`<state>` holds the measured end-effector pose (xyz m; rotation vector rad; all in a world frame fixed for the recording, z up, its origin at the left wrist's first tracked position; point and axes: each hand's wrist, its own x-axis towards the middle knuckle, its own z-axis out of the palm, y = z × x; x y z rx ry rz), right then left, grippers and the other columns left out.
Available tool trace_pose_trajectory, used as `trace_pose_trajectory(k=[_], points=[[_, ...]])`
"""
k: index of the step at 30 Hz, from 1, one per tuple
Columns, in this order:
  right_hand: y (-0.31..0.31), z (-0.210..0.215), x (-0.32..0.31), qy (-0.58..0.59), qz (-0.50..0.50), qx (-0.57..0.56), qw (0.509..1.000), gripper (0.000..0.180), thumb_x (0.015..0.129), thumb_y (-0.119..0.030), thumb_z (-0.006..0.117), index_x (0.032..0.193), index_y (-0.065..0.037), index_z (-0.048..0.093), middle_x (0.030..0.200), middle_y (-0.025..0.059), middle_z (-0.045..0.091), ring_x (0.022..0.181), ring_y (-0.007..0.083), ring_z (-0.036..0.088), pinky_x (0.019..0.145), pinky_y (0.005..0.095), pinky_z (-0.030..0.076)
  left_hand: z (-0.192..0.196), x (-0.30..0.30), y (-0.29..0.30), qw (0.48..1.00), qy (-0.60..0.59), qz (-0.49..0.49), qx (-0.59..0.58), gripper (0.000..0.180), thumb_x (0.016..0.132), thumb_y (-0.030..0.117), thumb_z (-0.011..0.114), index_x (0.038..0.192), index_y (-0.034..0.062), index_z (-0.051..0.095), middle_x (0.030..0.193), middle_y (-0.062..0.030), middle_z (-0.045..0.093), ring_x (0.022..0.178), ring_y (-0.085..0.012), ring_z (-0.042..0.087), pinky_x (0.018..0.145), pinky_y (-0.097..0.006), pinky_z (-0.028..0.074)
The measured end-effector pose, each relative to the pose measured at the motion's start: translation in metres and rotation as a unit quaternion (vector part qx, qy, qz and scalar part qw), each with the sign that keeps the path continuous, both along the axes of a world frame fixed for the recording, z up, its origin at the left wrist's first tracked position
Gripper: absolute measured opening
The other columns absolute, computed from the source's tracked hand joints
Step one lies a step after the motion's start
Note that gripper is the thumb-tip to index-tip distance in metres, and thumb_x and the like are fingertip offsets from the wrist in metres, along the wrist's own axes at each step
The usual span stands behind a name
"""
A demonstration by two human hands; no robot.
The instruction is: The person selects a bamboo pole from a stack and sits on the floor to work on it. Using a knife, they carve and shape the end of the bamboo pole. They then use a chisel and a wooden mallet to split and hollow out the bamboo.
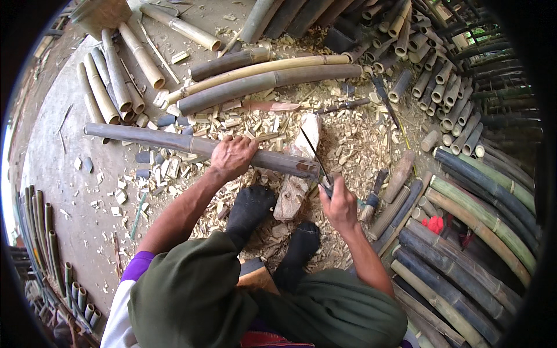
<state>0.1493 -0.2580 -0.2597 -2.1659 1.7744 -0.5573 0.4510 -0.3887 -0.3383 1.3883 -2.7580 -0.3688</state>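
Bamboo pole (148, 137), grey-brown, one: laid across a wooden block (291, 201), right end near the blade. Left hand (234, 156): fingers wrapped over the pole. Right hand (339, 204): closed round the handle of a thin-bladed dark tool (314, 152). Wood chips (173, 168): strewn on the floor (58, 191). Bamboo lengths (458, 264): stacked at right.

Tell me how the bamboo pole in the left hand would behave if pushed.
The bamboo pole is probably stiff: its jointed length shows no obvious sag. Its rounded sides could roll on the wooden block. Its smooth-looking skin may slip.
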Motion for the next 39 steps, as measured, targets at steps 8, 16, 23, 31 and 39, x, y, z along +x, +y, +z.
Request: trace_pose_trajectory(k=[8,16,23,31,39], points=[[-0.013,0.024,0.016,0.022,-0.021,0.054,0.998,0.028,0.098,-0.016,0.068,0.11,-0.001,0.047,0.084,0.0229,0.068,0.065,0.0362,0.071,0.055,0.047,0.058,-0.019,0.007,0.005,0.991,0.041,-0.018,-0.127,0.023,0.087,0.018,0.063,0.109,0.0118,0.062,0.089,-0.0048,0.063,0.09,-0.0228,0.065,0.085,-0.04,0.049],[-0.009,-0.015,-0.032,0.11,-0.079,0.242,0.961,0.028,0.102,-0.021,0.059,0.117,-0.001,0.046,0.084,0.0248,0.068,0.067,0.04,0.071,0.058,0.0486,0.057,-0.025,-0.002,0.011,0.983,0.046,-0.013,-0.18,0.024,0.089,0.019,0.061,0.112,0.0127,0.063,0.093,-0.0044,0.06,0.091,-0.0213,0.063,0.088,-0.039,0.047],[-0.009,-0.023,-0.016,0.027,-0.031,0.123,0.992,0.022,0.101,-0.011,0.062,0.11,0.0,0.045,0.082,0.0166,0.068,0.058,0.0237,0.065,0.042,0.0383,0.054,-0.031,0.002,0.019,0.977,0.05,0.02,-0.207,0.039,0.086,0.023,0.067,0.123,0.0132,0.06,0.108,-0.0065,0.062,0.101,-0.0245,0.062,0.093,-0.04,0.047],[-0.019,0.033,0.003,0.025,-0.003,0.11,0.994,0.029,0.102,-0.015,0.062,0.118,0.002,0.045,0.081,0.0208,0.067,0.061,0.0333,0.069,0.051,0.0423,0.056,0.027,-0.008,-0.026,0.995,-0.036,-0.045,0.078,0.046,0.068,0.031,0.084,0.104,0.0061,0.069,0.093,-0.0108,0.07,0.094,-0.027,0.068,0.085,-0.043,0.053],[-0.025,0.001,-0.012,0.095,-0.025,0.203,0.974,0.027,0.103,-0.019,0.061,0.112,0.002,0.045,0.083,0.0217,0.067,0.062,0.0331,0.068,0.051,0.0429,0.057,0.008,-0.014,-0.031,0.979,-0.095,0.002,0.179,0.026,0.072,0.025,0.075,0.091,0.0082,0.074,0.077,-0.0146,0.072,0.071,-0.0305,0.073,0.065,-0.045,0.057]])
